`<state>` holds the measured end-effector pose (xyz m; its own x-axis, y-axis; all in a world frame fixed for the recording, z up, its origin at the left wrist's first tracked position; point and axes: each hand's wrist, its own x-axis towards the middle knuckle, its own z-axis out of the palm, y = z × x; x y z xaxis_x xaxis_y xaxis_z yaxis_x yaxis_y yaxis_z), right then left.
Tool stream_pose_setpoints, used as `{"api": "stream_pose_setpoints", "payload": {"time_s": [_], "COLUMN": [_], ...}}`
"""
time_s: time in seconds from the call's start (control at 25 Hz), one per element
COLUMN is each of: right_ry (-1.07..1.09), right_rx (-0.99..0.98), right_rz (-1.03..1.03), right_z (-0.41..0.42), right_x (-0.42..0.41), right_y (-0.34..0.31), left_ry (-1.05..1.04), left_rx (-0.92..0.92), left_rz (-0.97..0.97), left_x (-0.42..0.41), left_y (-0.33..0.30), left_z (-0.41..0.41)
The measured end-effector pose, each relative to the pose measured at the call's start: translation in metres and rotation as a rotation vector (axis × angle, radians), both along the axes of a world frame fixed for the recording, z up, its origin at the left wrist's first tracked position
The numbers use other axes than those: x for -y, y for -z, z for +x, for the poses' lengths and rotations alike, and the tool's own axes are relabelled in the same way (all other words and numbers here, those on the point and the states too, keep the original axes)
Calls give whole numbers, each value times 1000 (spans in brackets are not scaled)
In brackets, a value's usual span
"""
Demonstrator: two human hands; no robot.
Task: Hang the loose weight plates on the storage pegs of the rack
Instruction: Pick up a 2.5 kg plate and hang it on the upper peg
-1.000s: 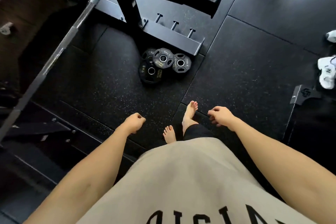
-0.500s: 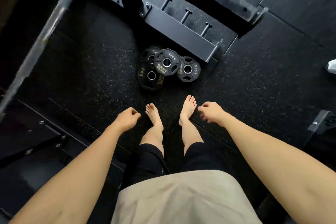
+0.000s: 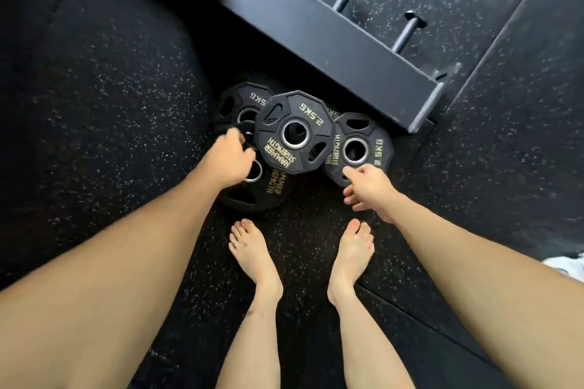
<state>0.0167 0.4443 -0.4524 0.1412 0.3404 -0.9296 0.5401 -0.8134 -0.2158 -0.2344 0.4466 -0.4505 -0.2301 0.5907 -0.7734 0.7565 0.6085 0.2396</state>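
On floor mat (image 3: 110, 88) | left grip (image 3: 226, 158) curled on 5KG plate (image 3: 252, 189) | right grip (image 3: 368, 188) spread, touching 2.5KG plate (image 3: 360, 148)

The rack's base beam (image 3: 325, 41) crowds the far side of the plate pile (image 3: 295, 133), nearly touching it. Open rubber floor (image 3: 94, 104) lies left and right of the pile. On its near side, two bare feet (image 3: 252, 259) stand just beside it.

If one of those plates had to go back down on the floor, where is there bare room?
Bare rubber floor lies open left of the plate pile, and more right of the rack's base beam. It is crowded between the beam and the bare feet, where the 2.5 kg plate overlaps others and the left hand and right hand reach in.
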Motion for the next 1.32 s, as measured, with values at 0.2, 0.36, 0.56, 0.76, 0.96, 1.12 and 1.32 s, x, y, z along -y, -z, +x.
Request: {"api": "stream_pose_setpoints", "payload": {"time_s": [0.2, 0.36, 0.56, 0.76, 0.96, 1.12, 1.32], "right_ry": [44, 33, 70, -86, 27, 41, 35], "right_rx": [69, 114, 170, 175, 56, -10, -110], "right_rz": [70, 122, 180, 297, 389, 461, 626], "right_z": [-29, -46, -54, -41, -31, -28, -24], "right_x": [-13, -12, -14, -1, 7, 16, 27], "right_y": [114, 159, 152, 75, -76, -210, -389], "left_ry": [243, 242, 191, 81, -117, -343, -601], "left_rx": [-12, -41, -151, -86, 2, 109, 262], "left_rz": [155, 174, 210, 190, 283, 383, 574], "left_x": [-61, -80, -67, -33, 1, 27, 59], "left_y": [110, 156, 148, 73, -74, -209, -393], "left_z": [4, 12, 19, 10, 14, 17, 24]}}
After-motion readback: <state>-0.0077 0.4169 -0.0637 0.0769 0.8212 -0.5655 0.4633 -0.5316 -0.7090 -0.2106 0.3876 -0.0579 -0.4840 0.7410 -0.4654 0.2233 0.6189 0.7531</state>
